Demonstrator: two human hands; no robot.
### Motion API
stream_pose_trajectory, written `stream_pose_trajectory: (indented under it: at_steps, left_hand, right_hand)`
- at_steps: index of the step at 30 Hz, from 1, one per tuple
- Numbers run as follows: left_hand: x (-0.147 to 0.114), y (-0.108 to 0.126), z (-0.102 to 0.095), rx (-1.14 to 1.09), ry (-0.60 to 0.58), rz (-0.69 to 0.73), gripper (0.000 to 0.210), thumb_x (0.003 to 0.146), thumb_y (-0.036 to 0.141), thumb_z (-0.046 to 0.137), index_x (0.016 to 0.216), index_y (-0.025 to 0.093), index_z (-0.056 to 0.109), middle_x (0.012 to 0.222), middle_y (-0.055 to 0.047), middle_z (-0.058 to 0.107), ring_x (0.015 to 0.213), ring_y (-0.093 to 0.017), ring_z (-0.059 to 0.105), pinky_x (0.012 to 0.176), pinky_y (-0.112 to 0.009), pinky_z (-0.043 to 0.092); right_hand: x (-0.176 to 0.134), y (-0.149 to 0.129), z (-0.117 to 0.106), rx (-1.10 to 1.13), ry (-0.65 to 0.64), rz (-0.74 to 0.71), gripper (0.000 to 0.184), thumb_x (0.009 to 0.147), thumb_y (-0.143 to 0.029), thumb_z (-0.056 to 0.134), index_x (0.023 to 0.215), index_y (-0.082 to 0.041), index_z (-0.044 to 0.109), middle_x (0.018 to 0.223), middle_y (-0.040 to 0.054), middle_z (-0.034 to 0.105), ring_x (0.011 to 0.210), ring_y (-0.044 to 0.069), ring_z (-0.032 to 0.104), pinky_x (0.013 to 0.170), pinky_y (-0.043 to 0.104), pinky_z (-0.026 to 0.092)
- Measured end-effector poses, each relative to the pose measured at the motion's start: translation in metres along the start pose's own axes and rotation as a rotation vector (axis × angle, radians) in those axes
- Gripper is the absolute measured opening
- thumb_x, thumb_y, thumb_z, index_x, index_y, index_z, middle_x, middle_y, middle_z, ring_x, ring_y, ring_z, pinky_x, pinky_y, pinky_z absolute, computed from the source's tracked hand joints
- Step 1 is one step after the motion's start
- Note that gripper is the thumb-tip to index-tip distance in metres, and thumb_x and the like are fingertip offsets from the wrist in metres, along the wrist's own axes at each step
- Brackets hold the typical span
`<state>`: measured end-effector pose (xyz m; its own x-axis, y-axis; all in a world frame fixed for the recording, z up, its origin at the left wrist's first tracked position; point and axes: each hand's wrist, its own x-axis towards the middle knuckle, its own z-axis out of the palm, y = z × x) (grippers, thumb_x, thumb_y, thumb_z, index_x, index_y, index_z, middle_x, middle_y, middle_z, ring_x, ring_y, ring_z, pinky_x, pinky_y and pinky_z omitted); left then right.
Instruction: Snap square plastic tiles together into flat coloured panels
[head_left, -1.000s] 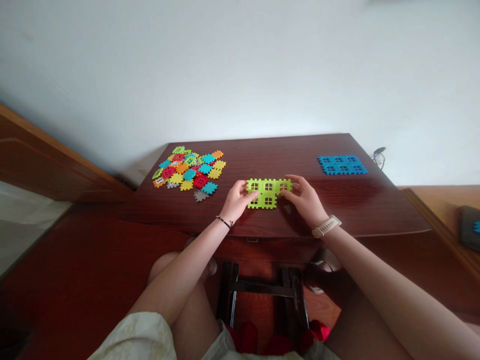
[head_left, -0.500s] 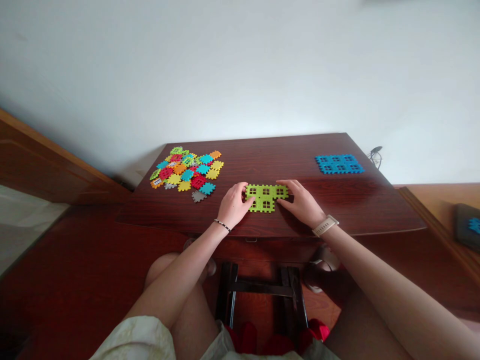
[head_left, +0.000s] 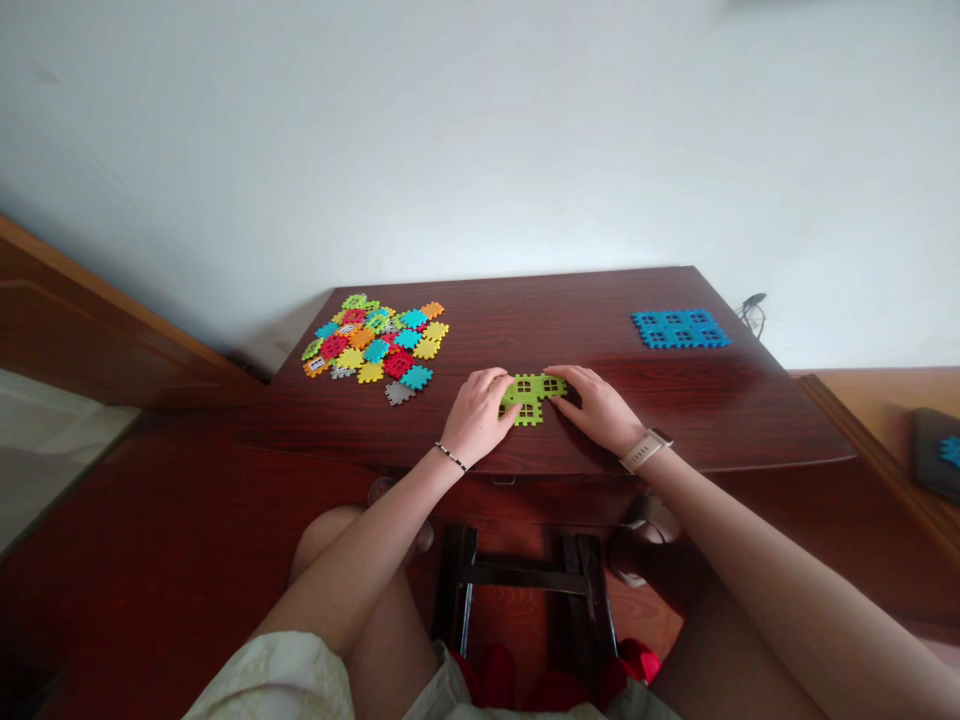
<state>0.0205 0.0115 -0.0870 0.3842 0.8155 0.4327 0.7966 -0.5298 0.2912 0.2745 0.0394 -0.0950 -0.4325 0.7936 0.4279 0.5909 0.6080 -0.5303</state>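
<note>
A panel of green interlocking window tiles (head_left: 527,399) lies near the front edge of the table, its lower right corner square absent. My left hand (head_left: 480,408) covers the panel's left side, thumb on the lower row and fingers at the top edge, closed on it. At the right end, my right hand (head_left: 594,406) grips the upper row's last tile between thumb and fingers. Part of the panel is hidden under the left hand.
On the table's left lies a heap of mixed-colour interlocking tiles (head_left: 375,343). A joined blue tile panel (head_left: 679,329) rests at the back right. The dark wooden table (head_left: 525,310) meets a pale wall (head_left: 480,150). Below stands a dark stool frame (head_left: 525,575).
My left hand has slid right and covers more of the green panel. The panel and my right hand have shifted slightly left.
</note>
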Motion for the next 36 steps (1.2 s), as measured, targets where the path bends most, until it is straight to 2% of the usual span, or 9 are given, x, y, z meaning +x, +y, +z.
stream_pose_trajectory:
  at_steps: [3,8,14,23,30,36]
  left_hand:
    - [0.001,0.006,0.003,-0.037,-0.08,0.151,0.033,0.106,0.03,0.062,0.137,0.02,0.063,0.148,-0.012,0.064,0.134,-0.03,0.059,0.118,-0.049,0.05]
    - [0.003,0.01,0.006,0.014,-0.128,0.233,0.038,0.112,0.033,0.05,0.145,0.017,0.062,0.152,-0.011,0.064,0.135,-0.029,0.057,0.121,-0.048,0.046]
    - [0.004,0.012,0.006,0.092,-0.154,0.254,0.043,0.114,0.035,0.044,0.152,0.019,0.06,0.158,-0.009,0.061,0.135,-0.03,0.056,0.117,-0.05,0.047]
    - [0.005,0.013,0.008,0.103,-0.157,0.231,0.042,0.113,0.036,0.05,0.149,0.021,0.062,0.156,-0.01,0.063,0.133,-0.029,0.057,0.114,-0.048,0.049]
    - [0.004,0.012,0.01,0.074,-0.134,0.237,0.04,0.113,0.037,0.05,0.144,0.016,0.062,0.155,-0.01,0.063,0.137,-0.029,0.055,0.121,-0.048,0.045]
    - [0.004,0.011,0.012,0.06,-0.134,0.25,0.044,0.113,0.036,0.047,0.153,0.02,0.058,0.158,-0.009,0.06,0.137,-0.03,0.056,0.122,-0.05,0.045]
  right_hand:
    - [0.0,-0.001,0.001,0.012,-0.007,-0.021,0.039,0.1,-0.024,0.062,0.139,-0.024,0.064,0.135,0.0124,0.072,0.126,0.033,0.067,0.112,0.054,0.055]
    - [-0.001,-0.003,0.002,-0.029,0.033,-0.02,0.037,0.101,-0.025,0.061,0.138,-0.024,0.064,0.133,0.013,0.071,0.125,0.033,0.066,0.111,0.054,0.054]
    - [-0.002,0.0,0.002,-0.125,0.091,0.047,0.032,0.1,-0.026,0.063,0.131,-0.022,0.067,0.123,0.0138,0.073,0.114,0.036,0.066,0.104,0.055,0.055]
    - [-0.003,0.001,0.002,-0.113,0.074,0.064,0.023,0.1,-0.026,0.064,0.122,-0.021,0.069,0.114,0.0129,0.073,0.108,0.034,0.067,0.1,0.052,0.056]
    - [-0.002,0.0,0.001,-0.09,0.068,0.061,0.026,0.099,-0.028,0.066,0.125,-0.023,0.068,0.114,0.0115,0.074,0.108,0.033,0.067,0.099,0.05,0.057]
    - [-0.003,0.0,0.001,-0.069,0.069,0.072,0.026,0.099,-0.031,0.067,0.124,-0.025,0.069,0.112,0.0109,0.074,0.106,0.033,0.069,0.096,0.051,0.059]
